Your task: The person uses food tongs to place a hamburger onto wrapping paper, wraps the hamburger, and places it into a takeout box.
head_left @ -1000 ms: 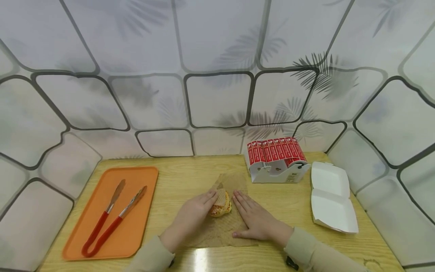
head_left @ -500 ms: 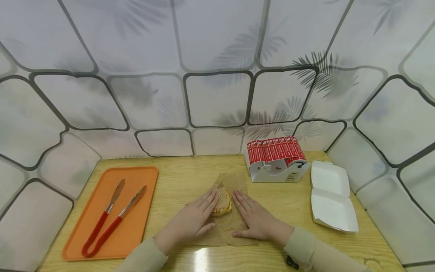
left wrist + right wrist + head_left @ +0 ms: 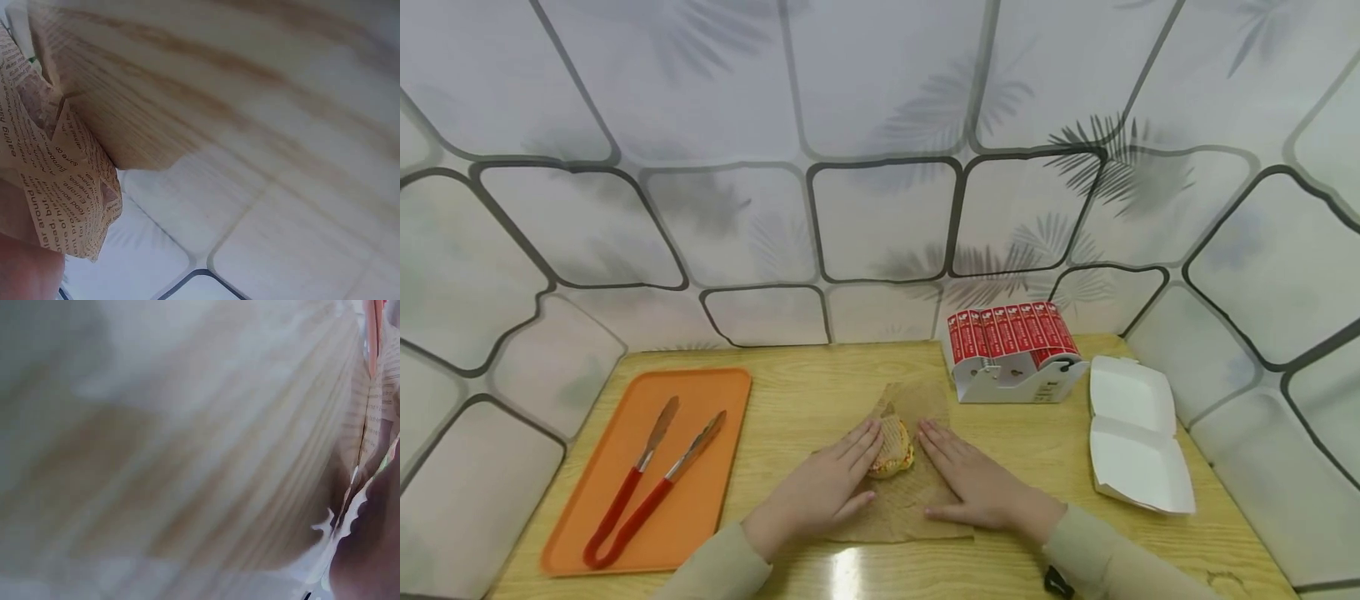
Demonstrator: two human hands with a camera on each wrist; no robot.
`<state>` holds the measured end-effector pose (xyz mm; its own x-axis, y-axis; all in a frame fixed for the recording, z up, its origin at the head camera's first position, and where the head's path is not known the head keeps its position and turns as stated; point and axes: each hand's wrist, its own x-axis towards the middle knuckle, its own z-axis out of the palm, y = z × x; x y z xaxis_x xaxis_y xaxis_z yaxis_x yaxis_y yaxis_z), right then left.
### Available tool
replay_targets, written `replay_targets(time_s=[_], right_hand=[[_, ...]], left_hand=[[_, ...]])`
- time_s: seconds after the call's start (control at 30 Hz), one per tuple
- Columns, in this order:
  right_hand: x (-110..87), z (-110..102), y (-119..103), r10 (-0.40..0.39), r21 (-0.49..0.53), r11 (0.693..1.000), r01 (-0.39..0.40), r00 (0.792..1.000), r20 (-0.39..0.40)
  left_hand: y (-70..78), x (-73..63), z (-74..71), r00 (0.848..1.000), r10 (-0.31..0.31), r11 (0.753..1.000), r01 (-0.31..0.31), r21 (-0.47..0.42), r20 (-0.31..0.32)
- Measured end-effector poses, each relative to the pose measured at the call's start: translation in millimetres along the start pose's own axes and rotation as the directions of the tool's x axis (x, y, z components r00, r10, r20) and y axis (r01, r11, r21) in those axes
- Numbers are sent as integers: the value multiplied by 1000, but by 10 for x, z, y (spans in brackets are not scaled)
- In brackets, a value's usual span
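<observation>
Mostly covered, just right of the table's (image 3: 790,383) middle and well short of its back edge: a burger (image 3: 891,472), on wrapping paper (image 3: 898,508) and beneath a folded flap of it. In sight below the flap, only a rim of bun and bright filling, too small to tell apart. Cut off at the bottom of the head view: the table's front edge and both pale sleeves (image 3: 722,562). Barely readable at the right cuff: a black object (image 3: 1058,582), partly tucked under.

On the flap, over the burger's left side: the left hand (image 3: 831,487), palm down, fingers straight and together, thumb apart, pressing without grasping. Beside the burger's right side, with a narrow gap: the right hand (image 3: 981,490), released too, laid flat on the paper, fingers extended, thumb spread toward the front edge.

From the left wrist, printed paper and a bit of skin at the left border, with blurred wood grain elsewhere; from the right wrist, mostly smeared wood, plus a dark slice of hand and a reddish strip, hard to identify.

Along the table's left edge, an orange tray (image 3: 696,492) with red-handled tongs (image 3: 657,493), spread apart. By the back edge, right of middle, a white holder (image 3: 1011,392) of red packs (image 3: 1011,333), contents hidden. Near the right edge, a white clamshell box (image 3: 1138,467), lid folded back.
</observation>
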<state>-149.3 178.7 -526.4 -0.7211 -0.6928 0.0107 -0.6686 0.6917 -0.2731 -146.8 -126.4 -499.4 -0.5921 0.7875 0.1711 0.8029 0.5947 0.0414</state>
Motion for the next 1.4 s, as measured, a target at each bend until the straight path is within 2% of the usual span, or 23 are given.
replay_targets(time_s=[0.2, 0.4, 0.57, 0.77, 0.87, 0.9, 1.03, 1.1, 1.17, 1.27, 1.33, 1.4], right_hand=[[-136, -24, 27, -131, -46, 991, 127, 986, -105], [-267, -50, 29, -261, -79, 965, 252, 956, -138], [-315, -40, 40, -329, -136, 941, 311, 933, -143], [-327, -22, 95, -391, -188, 915, 357, 899, -199], [-324, -30, 128, -436, -195, 897, 396, 864, -253], [-323, -36, 139, -457, -194, 888, 417, 844, -280], [-294, -58, 154, -514, -170, 854, 492, 745, -427], [-277, -75, 141, -497, -142, 856, 498, 714, -494], [-257, -92, 119, -443, -77, 872, 483, 713, -543], [-220, -112, 90, -344, 42, 893, 448, 741, -577], [-183, -132, 77, -293, 118, 892, 437, 756, -585], [-134, -158, 69, -278, 156, 881, 446, 756, -592]], left_hand=[[7, -2, 8, 1000, -11, 1000, 10, -26, -7], [4, -7, 20, 1000, -28, 999, 29, -42, 12], [2, -8, 27, 999, -30, 999, 30, -37, 18], [4, -5, 18, 999, -29, 999, 30, -39, 28], [7, -1, 12, 999, -26, 999, 27, -37, 27], [8, 0, 10, 999, -24, 999, 25, -36, 23], [7, -8, 6, 1000, -18, 999, 18, -30, 8], [5, -11, 6, 1000, -14, 1000, 14, -23, 6], [3, -14, 5, 1000, -11, 1000, 11, -19, 7], [0, -15, 4, 1000, -5, 1000, 5, -15, 6], [-2, -14, 3, 1000, -3, 1000, 3, -22, 2], [-4, -12, 2, 1000, -1, 1000, 1, -27, -1]])
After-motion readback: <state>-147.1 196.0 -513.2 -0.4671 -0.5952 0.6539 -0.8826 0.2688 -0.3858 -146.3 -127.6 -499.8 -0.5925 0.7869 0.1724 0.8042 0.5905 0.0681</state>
